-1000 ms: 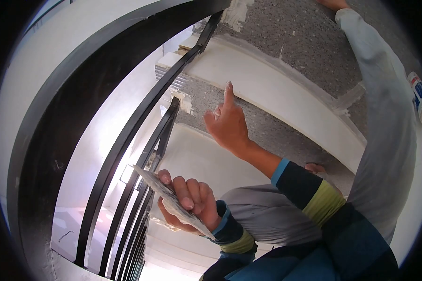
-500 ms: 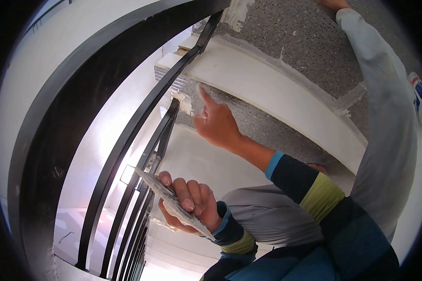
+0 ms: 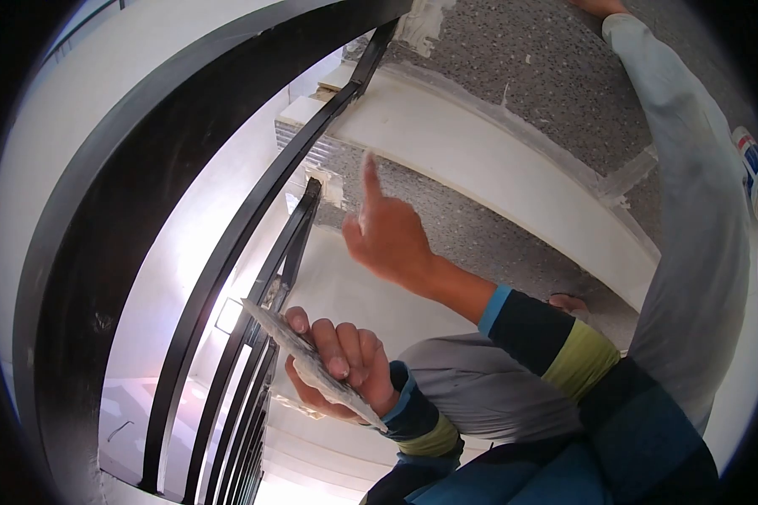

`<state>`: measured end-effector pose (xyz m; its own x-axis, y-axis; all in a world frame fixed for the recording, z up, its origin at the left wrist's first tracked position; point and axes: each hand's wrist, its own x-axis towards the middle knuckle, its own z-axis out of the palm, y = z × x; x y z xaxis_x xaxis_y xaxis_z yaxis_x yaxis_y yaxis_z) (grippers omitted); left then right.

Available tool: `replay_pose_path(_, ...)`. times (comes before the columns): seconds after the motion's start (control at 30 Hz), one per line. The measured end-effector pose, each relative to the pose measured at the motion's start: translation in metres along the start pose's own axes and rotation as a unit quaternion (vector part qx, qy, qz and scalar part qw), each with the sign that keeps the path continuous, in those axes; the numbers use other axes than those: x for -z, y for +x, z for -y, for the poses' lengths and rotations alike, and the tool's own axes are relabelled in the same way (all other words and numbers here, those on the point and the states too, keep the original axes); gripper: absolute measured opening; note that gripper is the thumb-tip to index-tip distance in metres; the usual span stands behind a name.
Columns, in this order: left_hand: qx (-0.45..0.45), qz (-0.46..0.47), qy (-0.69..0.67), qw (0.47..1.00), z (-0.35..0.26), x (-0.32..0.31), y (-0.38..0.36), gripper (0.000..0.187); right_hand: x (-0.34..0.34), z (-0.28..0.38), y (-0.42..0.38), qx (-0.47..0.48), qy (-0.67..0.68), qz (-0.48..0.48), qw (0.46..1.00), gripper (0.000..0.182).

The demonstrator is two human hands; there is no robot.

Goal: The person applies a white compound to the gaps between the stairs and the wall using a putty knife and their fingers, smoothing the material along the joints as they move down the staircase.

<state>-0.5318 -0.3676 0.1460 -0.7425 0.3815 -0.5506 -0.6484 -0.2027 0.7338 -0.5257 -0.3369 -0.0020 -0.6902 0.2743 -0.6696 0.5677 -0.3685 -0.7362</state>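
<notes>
My left hand [image 3: 341, 358] is closed around a thin flat plate [image 3: 307, 353] smeared with grey-white putty, fingers on one side and thumb on the other. The plate is seen nearly edge-on, beside the black railing bars. My right hand [image 3: 392, 240] holds nothing; its index finger points up and the other fingers are partly curled. That fingertip looks pale and slightly blurred, and it overlaps the lower edge of the white stair riser [image 3: 480, 181] in this view. Left of it, pale filler [image 3: 333, 187] surrounds the foot of a railing post on the speckled grey tread [image 3: 455, 210].
A black metal railing [image 3: 177, 370] curves along the left, with a drop behind its bars. Speckled grey stone [image 3: 514, 76] with whitish seams lies above the riser. A grey-clad leg [image 3: 691, 210] extends on the right, near a white and blue packet [image 3: 754, 164].
My right hand has drawn slightly down and away from the post's foot, its index finger now more upright. My left hand and the plate stay nearly still.
</notes>
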Motion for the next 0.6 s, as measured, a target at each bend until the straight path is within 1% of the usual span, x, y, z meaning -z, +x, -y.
replay_pose_path(0.03, -0.001, 0.009, -0.005, 1.0, -0.001, 0.0, 0.0, 0.051, -0.001, -0.002, 0.001, 0.001, 0.0, 0.0, 1.0, 0.08)
replay_pose_path(0.1, -0.003, 0.001, -0.005, 1.0, -0.002, -0.001, 0.0, 0.051, -0.002, -0.007, 0.008, -0.041, 0.112, -0.118, 0.986, 0.08)
replay_pose_path(0.33, -0.006, -0.014, -0.009, 1.0, -0.001, 0.001, 0.0, 0.051, -0.008, -0.005, 0.02, -0.086, 0.163, -0.091, 0.979, 0.082)
replay_pose_path(0.4, -0.006, -0.01, -0.007, 1.0, -0.002, 0.001, 0.001, 0.051, -0.013, -0.004, 0.024, -0.057, 0.157, -0.103, 0.981, 0.082)
replay_pose_path(0.43, -0.005, -0.005, -0.007, 1.0, -0.002, 0.002, 0.001, 0.051, -0.014, -0.003, 0.026, -0.056, 0.157, -0.103, 0.981, 0.082)
replay_pose_path(0.5, -0.007, -0.006, -0.009, 1.0, -0.001, 0.001, 0.001, 0.051, -0.016, -0.001, 0.029, -0.032, 0.116, -0.06, 0.991, 0.081)
replay_pose_path(0.53, -0.009, -0.007, -0.01, 1.0, -0.001, 0.001, 0.002, 0.051, -0.017, -0.002, 0.029, -0.032, 0.116, -0.061, 0.991, 0.081)
replay_pose_path(0.6, -0.01, -0.004, -0.006, 1.0, -0.001, 0.002, 0.002, 0.05, -0.021, -0.003, 0.028, 0.03, 0.054, -0.026, 0.998, 0.08)
